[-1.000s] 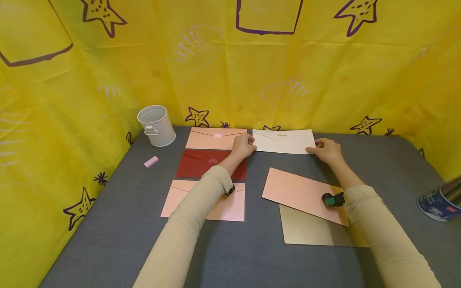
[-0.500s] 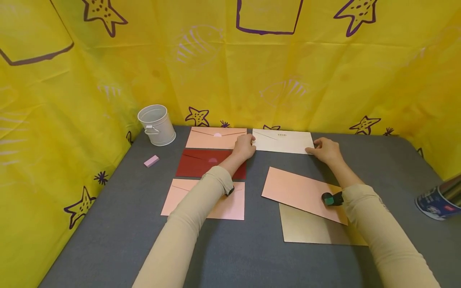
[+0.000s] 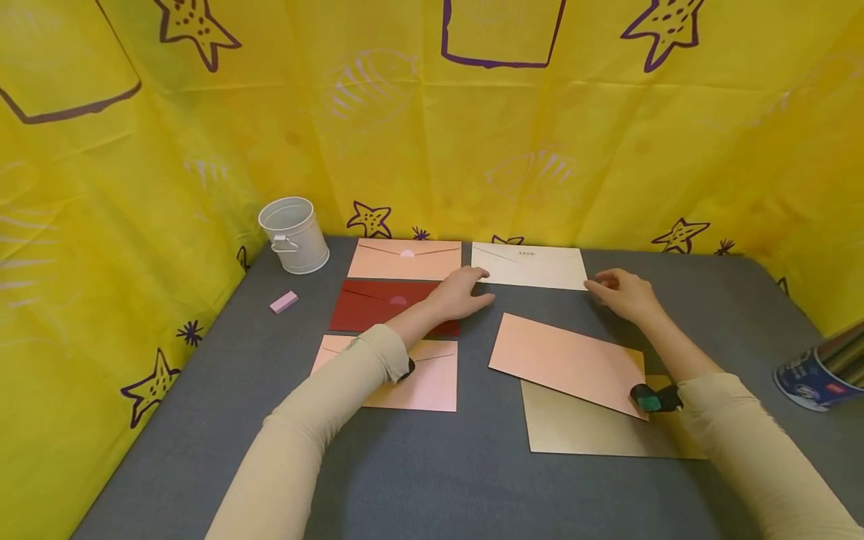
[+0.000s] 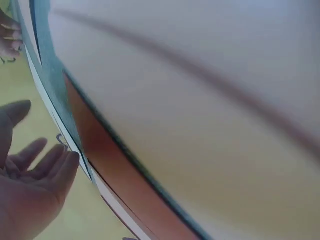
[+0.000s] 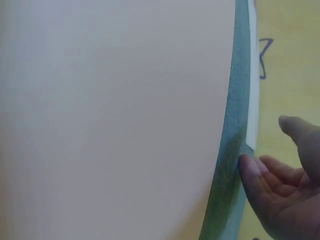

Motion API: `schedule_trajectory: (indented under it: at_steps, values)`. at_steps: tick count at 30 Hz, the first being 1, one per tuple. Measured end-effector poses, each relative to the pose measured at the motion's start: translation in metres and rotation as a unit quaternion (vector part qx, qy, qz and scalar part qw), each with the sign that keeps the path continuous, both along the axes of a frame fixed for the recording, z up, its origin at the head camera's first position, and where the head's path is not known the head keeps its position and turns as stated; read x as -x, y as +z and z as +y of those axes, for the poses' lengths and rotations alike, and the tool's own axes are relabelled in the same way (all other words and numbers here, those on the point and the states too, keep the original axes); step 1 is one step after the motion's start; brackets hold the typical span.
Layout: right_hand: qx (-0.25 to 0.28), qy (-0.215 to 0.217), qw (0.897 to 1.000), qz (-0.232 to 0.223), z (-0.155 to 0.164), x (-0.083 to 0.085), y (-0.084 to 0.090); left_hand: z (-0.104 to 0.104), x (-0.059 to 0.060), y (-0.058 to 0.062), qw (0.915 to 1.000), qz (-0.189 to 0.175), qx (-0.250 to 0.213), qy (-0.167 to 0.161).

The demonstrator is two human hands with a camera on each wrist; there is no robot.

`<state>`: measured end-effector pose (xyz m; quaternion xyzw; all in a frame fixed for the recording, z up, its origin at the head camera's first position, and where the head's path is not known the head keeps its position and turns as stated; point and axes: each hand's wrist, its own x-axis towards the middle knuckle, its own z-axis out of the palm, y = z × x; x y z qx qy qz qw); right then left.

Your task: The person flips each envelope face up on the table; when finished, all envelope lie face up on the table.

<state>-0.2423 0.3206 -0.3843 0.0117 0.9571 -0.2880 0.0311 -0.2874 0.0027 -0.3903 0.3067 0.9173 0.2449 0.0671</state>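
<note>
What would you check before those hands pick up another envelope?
1. Left hand free: ok, fingers relaxed, holding nothing.
2. Right hand free: ok, nothing held.
3. White envelope lying flat at the back: ok.
4. Peach envelope free to lift: ok, it lies on top of the gold envelope.
5. Dark red envelope uncovered: not ok, the left wrist is over it.
6. Envelopes sealed: cannot tell.

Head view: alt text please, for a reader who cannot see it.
Two hands, the left hand and right hand, hover open beside a white envelope on a grey table. Pink, dark red and gold envelopes lie around; a white bucket stands far left.
</note>
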Motion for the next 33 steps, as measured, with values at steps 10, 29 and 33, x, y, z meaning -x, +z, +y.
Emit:
schedule_trajectory:
  at_steps: [10,29,33]
  values:
    - [0.037,0.047,0.998,-0.008,0.001,-0.045,0.001,-0.007,-0.036,-0.005,0.987,-0.067,0.03,-0.143]
    - [-0.004,0.219,0.976,-0.015,0.001,-0.114,-0.003,-0.008,-0.062,-0.004,0.9667,-0.051,0.111,-0.224]
    - [-0.026,0.231,0.972,-0.03,0.005,-0.122,-0.004,-0.008,-0.062,-0.004,0.9663,-0.049,0.122,-0.221]
